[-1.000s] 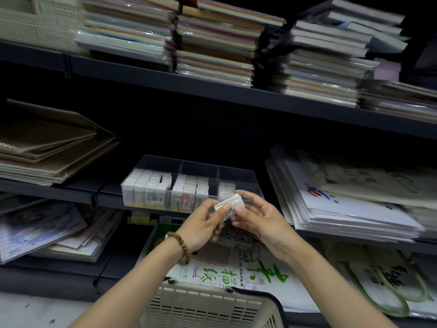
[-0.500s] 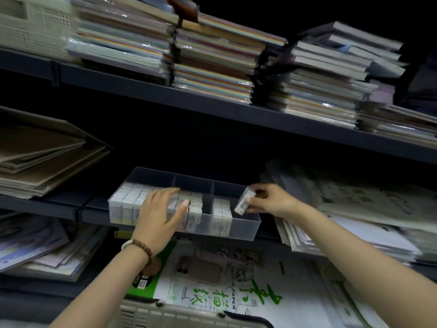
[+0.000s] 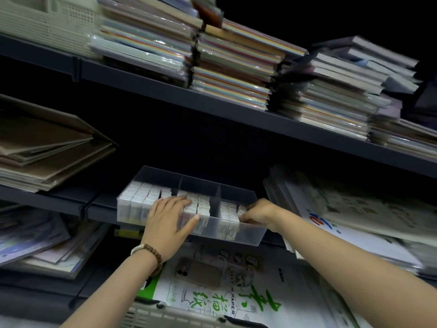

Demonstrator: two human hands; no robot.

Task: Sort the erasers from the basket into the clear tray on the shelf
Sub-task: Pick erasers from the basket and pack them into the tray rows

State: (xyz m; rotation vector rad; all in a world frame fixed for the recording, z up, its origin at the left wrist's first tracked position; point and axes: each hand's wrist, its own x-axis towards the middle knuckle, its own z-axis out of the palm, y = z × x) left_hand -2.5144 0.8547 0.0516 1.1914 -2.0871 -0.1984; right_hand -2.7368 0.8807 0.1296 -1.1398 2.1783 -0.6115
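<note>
A clear tray (image 3: 248, 235) with three compartments sits on the middle shelf, packed with rows of white wrapped erasers (image 3: 142, 194). My left hand (image 3: 169, 220) rests on the tray's front wall at the middle compartment, fingers spread over the erasers, a bead bracelet on its wrist. My right hand (image 3: 259, 213) reaches into the right compartment with fingers curled on an eraser (image 3: 241, 209) set beside the short row there. The beige basket (image 3: 165, 316) shows only its rim at the bottom edge.
Brown paper pads (image 3: 47, 147) lie left of the tray, white paper packs (image 3: 354, 216) right of it. The upper shelf (image 3: 236, 107) carries stacks of coloured paper and notebooks. A green-lettered paper pack (image 3: 236, 297) lies below the tray.
My right hand has dropped from above the tray's right edge into the right compartment with the eraser. My left hand stays on the tray front. The view has tilted upward.
</note>
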